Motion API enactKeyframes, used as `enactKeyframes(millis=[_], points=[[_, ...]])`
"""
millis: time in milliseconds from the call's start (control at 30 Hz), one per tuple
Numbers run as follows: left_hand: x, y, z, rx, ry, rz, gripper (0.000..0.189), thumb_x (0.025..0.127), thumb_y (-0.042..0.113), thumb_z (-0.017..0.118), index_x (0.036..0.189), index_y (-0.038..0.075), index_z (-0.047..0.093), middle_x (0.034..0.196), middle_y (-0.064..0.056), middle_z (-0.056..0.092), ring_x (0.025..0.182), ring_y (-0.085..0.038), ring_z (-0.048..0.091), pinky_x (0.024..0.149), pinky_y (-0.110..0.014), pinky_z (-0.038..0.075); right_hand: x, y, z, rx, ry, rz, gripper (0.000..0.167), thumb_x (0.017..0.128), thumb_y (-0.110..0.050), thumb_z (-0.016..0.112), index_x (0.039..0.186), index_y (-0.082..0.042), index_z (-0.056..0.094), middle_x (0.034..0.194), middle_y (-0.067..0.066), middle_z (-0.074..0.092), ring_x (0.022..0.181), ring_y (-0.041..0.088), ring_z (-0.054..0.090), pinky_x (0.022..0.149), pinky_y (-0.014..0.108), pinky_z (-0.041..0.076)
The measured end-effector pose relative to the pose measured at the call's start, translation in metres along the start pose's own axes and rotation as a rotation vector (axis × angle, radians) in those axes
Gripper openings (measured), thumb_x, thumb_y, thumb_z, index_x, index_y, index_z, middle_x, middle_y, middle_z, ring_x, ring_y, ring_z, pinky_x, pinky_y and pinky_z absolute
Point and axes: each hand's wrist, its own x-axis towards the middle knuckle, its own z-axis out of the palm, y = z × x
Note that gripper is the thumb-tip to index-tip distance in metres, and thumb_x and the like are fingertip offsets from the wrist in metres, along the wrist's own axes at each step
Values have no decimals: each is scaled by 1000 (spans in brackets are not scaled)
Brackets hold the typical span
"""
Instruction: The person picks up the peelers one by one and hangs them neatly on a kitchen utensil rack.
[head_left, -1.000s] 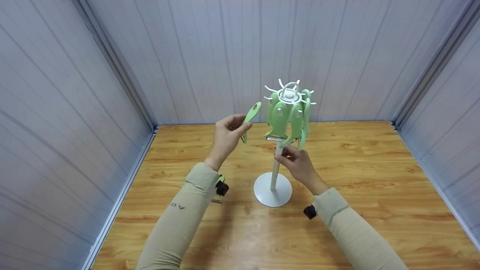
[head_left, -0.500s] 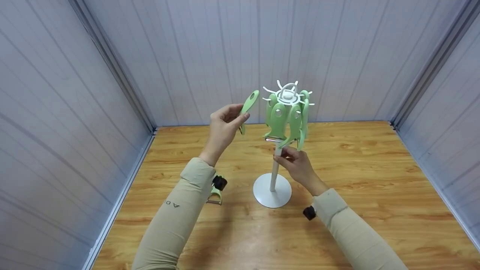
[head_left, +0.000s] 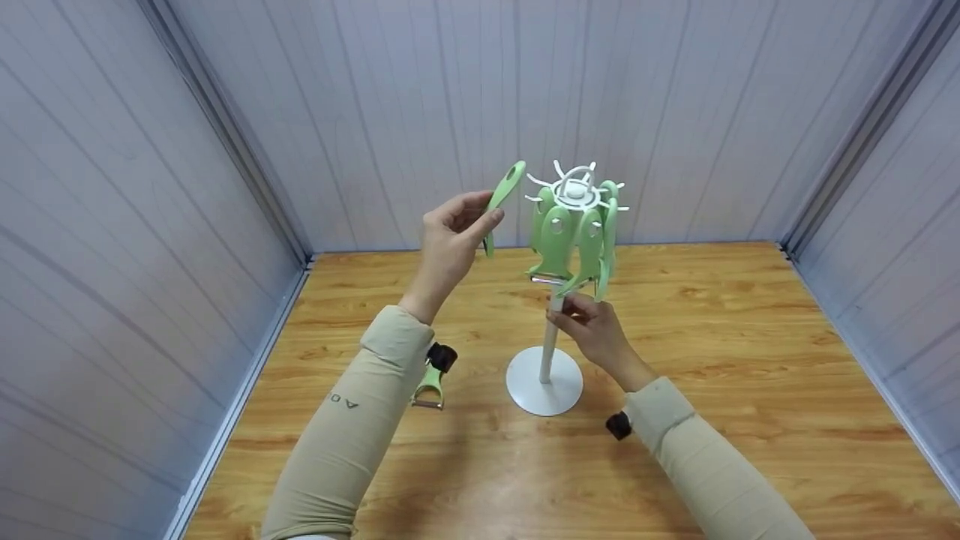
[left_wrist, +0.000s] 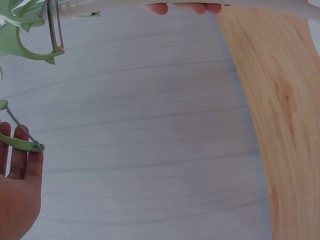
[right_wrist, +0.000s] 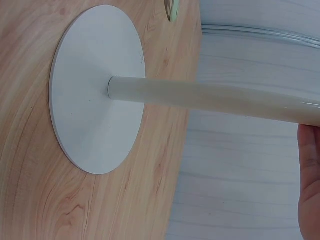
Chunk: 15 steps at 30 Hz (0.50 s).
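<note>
In the head view my left hand (head_left: 456, 232) pinches a green peeler (head_left: 507, 186) between thumb and fingers, its holed handle pointing up, just left of a white rack. The left wrist view shows that peeler's metal blade (left_wrist: 22, 127) beside the fingertips. The white rack (head_left: 576, 193) has short hooks around its top, and several green peelers (head_left: 555, 244) hang from them, blades down. My right hand (head_left: 596, 334) grips the rack's pole (head_left: 550, 352) below the hanging peelers. In the right wrist view the pole (right_wrist: 200, 97) rises from a round white base (right_wrist: 95, 130).
Another green peeler (head_left: 430, 388) lies on the wooden table (head_left: 712, 337) beneath my left forearm, partly covered by the black wrist camera (head_left: 442, 358). Pale panelled walls (head_left: 375, 112) enclose the table at the back and both sides. Several upper-left hooks (head_left: 536, 180) hold nothing.
My left hand has risen with the peeler, bringing its handle up level with the rack's hooks. More of the peeler on the table shows. My right hand stays on the pole.
</note>
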Motion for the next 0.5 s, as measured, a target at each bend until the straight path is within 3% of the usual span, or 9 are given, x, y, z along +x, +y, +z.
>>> enactKeyframes(millis=[167,333,500], points=[[0,-2,7,-13,-4,25,25,100,-2,75,123,-12,74,112,-22,79,92,-2,73,82,-19,59,0,3,1,-16,1,-20,13,102,-1,73,113,7,76,99,18,78,91,4,69,80,17,58],[-2,-4,13,5,-49,34,26,104,1,71,127,-10,74,117,-27,76,92,-2,70,81,-19,57,0,4,0,-5,2,-11,15,103,-1,72,114,9,75,100,19,78,91,4,69,80,17,58],[-4,-4,17,7,-87,35,26,107,3,67,129,-9,73,119,-23,77,96,-4,69,84,-20,57,-1,2,0,-5,4,0,16,103,-1,72,116,8,76,101,18,79,92,4,70,80,17,58]])
